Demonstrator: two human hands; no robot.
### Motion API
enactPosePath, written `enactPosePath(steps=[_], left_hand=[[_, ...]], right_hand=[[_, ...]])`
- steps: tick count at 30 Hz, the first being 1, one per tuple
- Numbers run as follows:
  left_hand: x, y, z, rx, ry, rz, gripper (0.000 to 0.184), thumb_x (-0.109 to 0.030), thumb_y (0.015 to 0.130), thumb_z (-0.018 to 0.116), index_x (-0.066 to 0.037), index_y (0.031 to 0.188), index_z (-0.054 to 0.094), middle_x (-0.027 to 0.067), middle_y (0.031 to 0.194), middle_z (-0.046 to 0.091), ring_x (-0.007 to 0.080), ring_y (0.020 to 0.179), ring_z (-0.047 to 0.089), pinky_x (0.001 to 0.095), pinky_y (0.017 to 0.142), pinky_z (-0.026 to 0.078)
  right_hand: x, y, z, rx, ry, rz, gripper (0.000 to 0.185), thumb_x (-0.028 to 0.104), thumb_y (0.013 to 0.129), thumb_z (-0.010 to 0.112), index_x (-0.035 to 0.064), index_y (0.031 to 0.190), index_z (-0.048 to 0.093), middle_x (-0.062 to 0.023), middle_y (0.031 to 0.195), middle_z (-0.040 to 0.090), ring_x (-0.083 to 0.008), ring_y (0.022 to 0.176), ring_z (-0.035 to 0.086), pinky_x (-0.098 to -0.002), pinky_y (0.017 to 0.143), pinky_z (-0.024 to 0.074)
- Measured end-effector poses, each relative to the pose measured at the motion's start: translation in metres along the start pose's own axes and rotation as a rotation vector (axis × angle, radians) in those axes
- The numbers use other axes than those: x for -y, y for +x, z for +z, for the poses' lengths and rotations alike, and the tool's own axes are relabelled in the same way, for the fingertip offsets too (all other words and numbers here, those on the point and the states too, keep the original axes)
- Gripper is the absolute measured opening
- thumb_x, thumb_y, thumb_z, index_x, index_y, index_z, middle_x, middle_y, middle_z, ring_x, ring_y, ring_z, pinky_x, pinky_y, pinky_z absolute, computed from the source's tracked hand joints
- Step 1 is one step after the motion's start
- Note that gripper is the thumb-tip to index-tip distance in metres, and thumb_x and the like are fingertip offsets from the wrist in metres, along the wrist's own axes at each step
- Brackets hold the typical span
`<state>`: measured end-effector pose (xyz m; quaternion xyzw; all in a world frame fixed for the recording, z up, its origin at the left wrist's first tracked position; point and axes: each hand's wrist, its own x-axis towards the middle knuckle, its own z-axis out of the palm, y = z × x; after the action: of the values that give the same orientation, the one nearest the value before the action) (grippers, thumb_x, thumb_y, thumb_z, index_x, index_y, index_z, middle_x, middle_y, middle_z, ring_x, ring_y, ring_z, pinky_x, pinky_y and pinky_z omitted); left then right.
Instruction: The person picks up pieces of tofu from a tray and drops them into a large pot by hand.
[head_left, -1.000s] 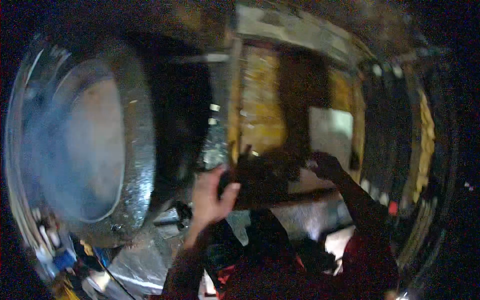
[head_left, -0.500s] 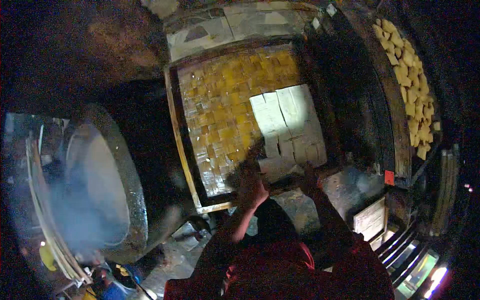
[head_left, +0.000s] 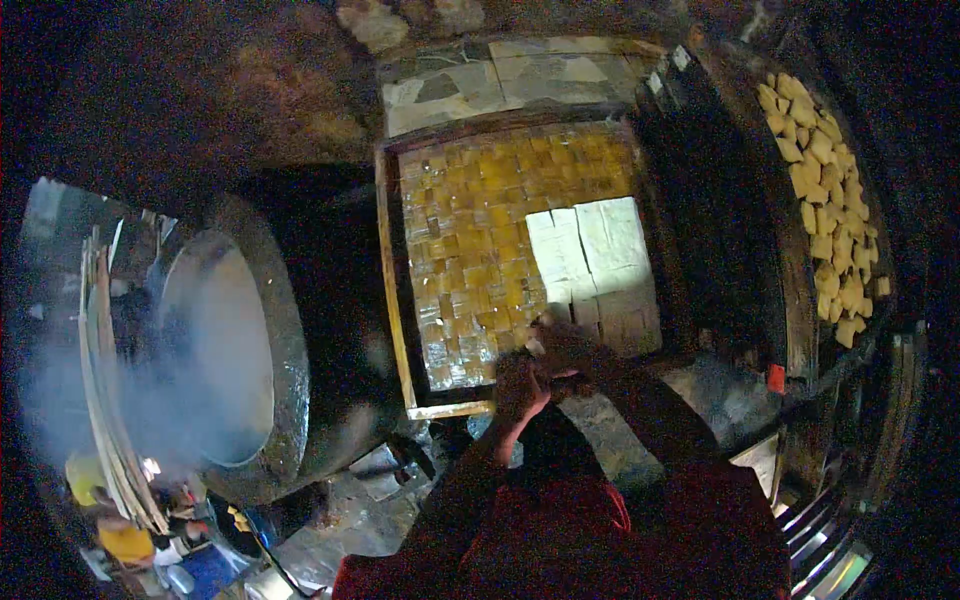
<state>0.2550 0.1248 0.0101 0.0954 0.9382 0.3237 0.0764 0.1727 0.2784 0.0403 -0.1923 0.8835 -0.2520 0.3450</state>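
A white slab of what looks like tofu [head_left: 590,240], split by cut lines into blocks, lies on the right part of a yellow woven mat [head_left: 465,240] inside a wooden frame [head_left: 394,300]. My left hand [head_left: 522,388] is curled over the near edge of the frame, with a small pale spot at its fingertips that I cannot identify. My right hand [head_left: 572,348] reaches across to it, close to the slab's near left corner. The two hands meet or overlap; shadow and blur hide the right fingers.
A large round pan [head_left: 220,350] steams at the left, with long wooden sticks [head_left: 105,370] beside it. Many yellow pieces [head_left: 825,200] lie on a rack at the far right. A red tag [head_left: 776,378] sits near the rack's end. Flat stone slabs [head_left: 450,90] line the far side.
My right hand has moved left from the slab's near edge to join my left hand. My left hand has stayed near the frame's front edge. The whole view has shifted slightly.
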Motion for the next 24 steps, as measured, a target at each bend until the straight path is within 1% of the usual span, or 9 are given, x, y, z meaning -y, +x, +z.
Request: enactPosePath(steps=[2, 4, 7, 8, 10, 13, 17, 22, 24], left_hand=[[-0.008, 0.001, -0.013, 0.01, -0.019, -0.048, 0.042, -0.029, 0.076, 0.068, 0.0, 0.104, 0.056, 0.0259, 0.102, 0.06, 0.0456, 0.096, 0.058, 0.0526, 0.086, 0.047], [-0.015, 0.002, -0.025, 0.13, -0.218, -0.312, 0.047, -0.031, 0.075, 0.069, -0.002, 0.11, 0.057, 0.0248, 0.105, 0.062, 0.0437, 0.095, 0.062, 0.0506, 0.083, 0.05], [0.016, 0.0, 0.001, 0.178, -0.066, -0.249, 0.047, -0.034, 0.074, 0.069, -0.004, 0.109, 0.06, 0.0244, 0.105, 0.064, 0.0415, 0.095, 0.064, 0.0487, 0.08, 0.053], [0.024, 0.0, 0.008, 0.197, -0.012, -0.227, 0.048, -0.035, 0.074, 0.069, -0.004, 0.109, 0.061, 0.0243, 0.106, 0.064, 0.0408, 0.094, 0.065, 0.048, 0.079, 0.054], [0.036, 0.003, 0.023, 0.317, -0.096, -0.313, 0.042, -0.037, 0.075, 0.067, -0.006, 0.103, 0.065, 0.0202, 0.096, 0.067, 0.0374, 0.088, 0.067, 0.0469, 0.077, 0.055], [0.07, 0.004, 0.063, 0.351, -0.158, -0.297, 0.039, -0.038, 0.077, 0.066, -0.007, 0.101, 0.066, 0.0177, 0.092, 0.069, 0.0356, 0.084, 0.067, 0.0458, 0.075, 0.055], [0.031, -0.001, -0.018, 0.125, -0.158, 0.152, 0.038, -0.037, 0.081, 0.063, -0.005, 0.102, 0.064, 0.016, 0.093, 0.068, 0.0353, 0.082, 0.067, 0.0439, 0.073, 0.055], [0.065, 0.006, 0.058, 0.186, -1.049, -0.072, 0.028, -0.016, 0.088, 0.063, -0.005, 0.112, 0.056, 0.0103, 0.105, 0.064, 0.0243, 0.095, 0.063, 0.0375, 0.086, 0.052], [0.057, 0.004, 0.051, 0.142, -1.128, -0.071, 0.028, -0.015, 0.087, 0.064, -0.004, 0.112, 0.056, 0.0094, 0.104, 0.064, 0.0238, 0.095, 0.063, 0.0366, 0.085, 0.052]], right_hand=[[-0.01, 0.006, 0.015, -0.004, -0.092, -0.062, 0.062, 0.033, 0.077, 0.069, 0.003, 0.127, 0.051, -0.0254, 0.129, 0.051, -0.0448, 0.122, 0.048, -0.0479, 0.097, 0.0468], [-0.031, 0.018, 0.032, -0.053, -0.099, -0.142, 0.061, 0.035, 0.076, 0.07, 0.0021, 0.124, 0.052, -0.0259, 0.125, 0.053, -0.0453, 0.121, 0.048, -0.0483, 0.096, 0.0468], [-0.062, 0.046, 0.053, -0.029, -0.445, -0.579, 0.06, 0.037, 0.071, 0.074, 0.0007, 0.115, 0.055, -0.0232, 0.116, 0.057, -0.0412, 0.117, 0.05, -0.0475, 0.096, 0.047], [-0.062, 0.05, 0.052, 0.149, 0.157, -0.488, 0.059, 0.038, 0.076, 0.072, 0.0003, 0.118, 0.056, -0.0216, 0.117, 0.058, -0.037, 0.117, 0.051, -0.0449, 0.094, 0.0487], [-0.059, 0.035, 0.049, 0.319, 0.756, -0.352, 0.058, 0.039, 0.081, 0.07, -0.0002, 0.121, 0.057, -0.0199, 0.119, 0.059, -0.0329, 0.117, 0.052, -0.0422, 0.092, 0.0504], [-0.014, -0.007, 0.004, 0.111, 1.039, 0.087, 0.058, 0.039, 0.088, 0.065, 0.0031, 0.132, 0.054, -0.017, 0.126, 0.058, -0.0228, 0.117, 0.053, -0.0338, 0.087, 0.0523], [-0.035, 0.025, 0.023, 0.112, 0.555, 0.02, 0.058, 0.038, 0.09, 0.064, 0.0086, 0.137, 0.048, -0.0122, 0.131, 0.056, -0.0176, 0.113, 0.057, -0.0328, 0.083, 0.0533], [-0.056, 0.046, 0.025, 0.004, -0.161, -0.451, 0.042, 0.031, 0.081, 0.07, 0.0072, 0.115, 0.062, -0.0111, 0.12, 0.063, -0.0204, 0.105, 0.061, -0.0379, 0.08, 0.0532], [-0.054, 0.048, 0.011, 0.174, -0.198, -0.557, 0.031, 0.026, 0.079, 0.069, 0.0056, 0.101, 0.064, -0.0139, 0.108, 0.065, -0.0232, 0.098, 0.062, -0.0388, 0.08, 0.0514]])
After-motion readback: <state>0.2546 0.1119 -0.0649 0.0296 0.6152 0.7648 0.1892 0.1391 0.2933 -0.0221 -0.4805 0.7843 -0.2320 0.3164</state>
